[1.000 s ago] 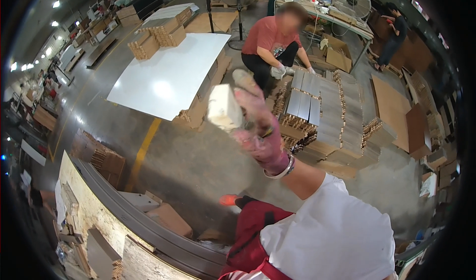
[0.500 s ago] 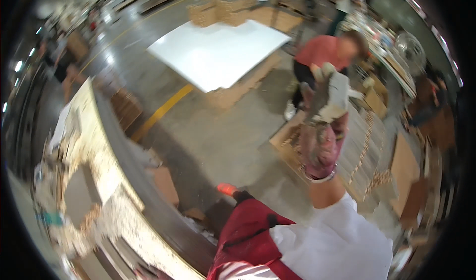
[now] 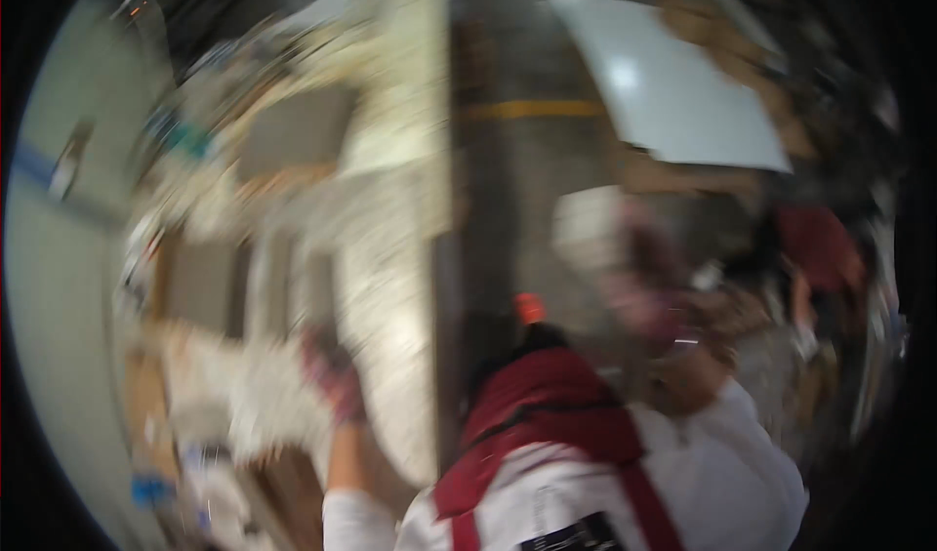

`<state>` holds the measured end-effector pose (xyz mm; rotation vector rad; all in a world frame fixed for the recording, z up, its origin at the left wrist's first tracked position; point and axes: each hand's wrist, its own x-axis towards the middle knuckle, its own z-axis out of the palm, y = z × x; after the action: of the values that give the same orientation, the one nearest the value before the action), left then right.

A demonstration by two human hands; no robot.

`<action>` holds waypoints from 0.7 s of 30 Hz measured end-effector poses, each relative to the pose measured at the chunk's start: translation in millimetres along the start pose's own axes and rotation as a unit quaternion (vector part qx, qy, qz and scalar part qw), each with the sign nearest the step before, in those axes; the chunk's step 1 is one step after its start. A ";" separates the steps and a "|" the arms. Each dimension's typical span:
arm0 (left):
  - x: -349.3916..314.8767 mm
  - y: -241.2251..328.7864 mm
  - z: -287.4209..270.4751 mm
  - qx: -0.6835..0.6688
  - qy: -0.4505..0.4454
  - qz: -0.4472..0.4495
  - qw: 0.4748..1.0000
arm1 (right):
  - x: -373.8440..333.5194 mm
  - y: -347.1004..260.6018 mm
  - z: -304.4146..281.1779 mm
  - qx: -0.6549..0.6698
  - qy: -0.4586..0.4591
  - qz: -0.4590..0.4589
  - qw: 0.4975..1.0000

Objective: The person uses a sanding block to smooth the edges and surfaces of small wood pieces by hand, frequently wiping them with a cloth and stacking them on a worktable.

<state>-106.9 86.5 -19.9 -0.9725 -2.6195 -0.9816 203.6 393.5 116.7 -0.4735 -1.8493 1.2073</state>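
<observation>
My right hand (image 3: 649,283), in a pinkish work glove, is raised over the aisle and closed on a pale, boxy block (image 3: 589,227). The block's kind is lost in motion blur. On the left, my left hand (image 3: 334,377), gloved alike, reaches low over the light worktable (image 3: 395,331). It is at the near end of a narrow grey strip (image 3: 318,297); whether its fingers grip the strip is too smeared to tell. Beside that strip are another grey strip (image 3: 277,283) and a wider grey panel (image 3: 198,283). Farther up the table lies a grey board (image 3: 298,133).
A large white sheet (image 3: 673,92) with brown pieces (image 3: 708,29) on it is at the far right. A person in a red top (image 3: 820,246) bends down at the right. A yellow line (image 3: 537,109) crosses the floor. A pale wall (image 3: 63,287) borders the left.
My view has swung left to the worktable. My left hand has come into clear view over it. The right hand still holds the pale block, now lower in the picture.
</observation>
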 end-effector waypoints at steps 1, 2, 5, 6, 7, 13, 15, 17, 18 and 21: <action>0.3 18.0 -4.2 -0.016 -0.005 -0.024 1.000 | 8.3 -13.0 22.5 -0.046 -0.046 -0.072 0.995; -3.7 17.5 -9.4 -0.131 0.003 0.070 0.989 | 22.7 -29.7 27.4 -0.032 -0.109 -0.016 0.993; -6.2 -16.6 15.7 -0.042 0.118 0.212 0.969 | 28.3 -32.3 50.5 0.065 -0.132 -0.023 0.989; 3.5 40.7 -15.8 0.159 -0.065 0.066 0.983 | 26.7 -25.0 49.8 0.074 -0.114 -0.028 0.990; 5.4 78.0 -25.4 0.133 -0.046 0.006 0.990 | 26.4 -22.6 51.8 0.106 -0.118 -0.044 0.986; -0.4 81.0 -20.1 0.125 -0.009 0.050 0.991 | 0.0 -25.6 24.4 0.103 -0.052 0.005 0.993; -1.4 80.4 -23.1 0.151 0.001 0.044 0.988 | -7.3 -17.7 24.4 0.074 -0.017 0.022 0.997; -4.1 90.9 -26.6 0.155 -0.001 0.049 0.987 | -15.4 -14.2 18.8 0.083 0.001 0.046 0.995; -3.6 95.1 -28.3 0.158 -0.002 0.049 0.986 | -19.4 -9.8 16.6 0.047 0.022 0.035 0.998; -1.8 86.5 -25.5 0.151 -0.001 0.059 0.987 | -25.1 -10.5 11.7 0.038 0.014 0.059 0.997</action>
<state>-52.1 118.3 44.2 -1.0335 -2.5762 -0.5346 209.6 364.8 112.6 -0.5600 -1.7644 1.3377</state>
